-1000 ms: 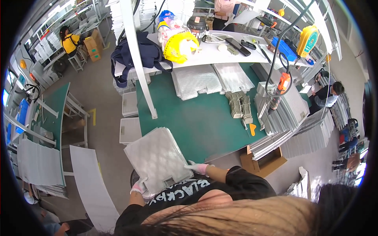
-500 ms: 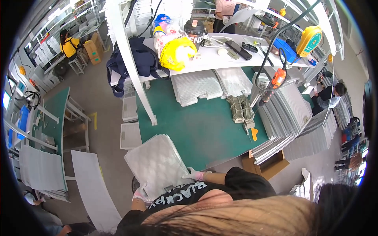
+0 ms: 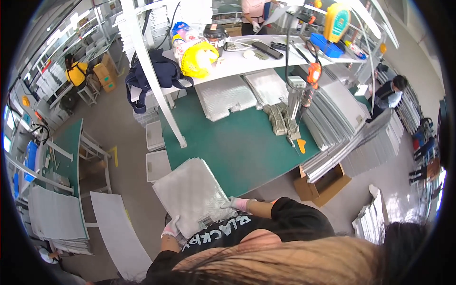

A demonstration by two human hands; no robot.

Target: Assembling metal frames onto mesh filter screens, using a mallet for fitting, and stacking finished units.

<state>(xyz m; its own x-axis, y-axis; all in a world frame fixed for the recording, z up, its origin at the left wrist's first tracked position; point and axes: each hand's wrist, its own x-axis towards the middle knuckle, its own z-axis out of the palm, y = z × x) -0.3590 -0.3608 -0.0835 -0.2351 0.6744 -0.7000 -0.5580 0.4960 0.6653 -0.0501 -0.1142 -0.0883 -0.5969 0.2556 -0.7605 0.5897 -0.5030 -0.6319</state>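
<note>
A silvery, quilted-looking sheet stack (image 3: 190, 190) is held against my front, overlapping the near left corner of the green-topped bench (image 3: 209, 147). My left hand (image 3: 171, 227), in a whitish and pink glove, grips its lower left edge. On the lower right edge is my right hand (image 3: 236, 204), gloved alike, with its fingers closed on the side. How many sheets are between the hands I cannot make out. Two similar silvery piles (image 3: 225, 98) lie at the back of the bench, under the white shelf.
An electric screwdriver (image 3: 313, 73) hangs over metal fixtures (image 3: 280, 118) and an orange tag (image 3: 301, 145). Silvery sheets (image 3: 332, 116) are piled at the right. An open cardboard box (image 3: 323, 187) sits below the bench. The white shelf (image 3: 256, 66) holds a yellow bag (image 3: 198, 59). A white post (image 3: 159, 80) rises at left.
The view has shifted, so the bench and shelf appear farther left and slightly higher. Both hands keep their hold on the sheet stack, which stays close to my front.
</note>
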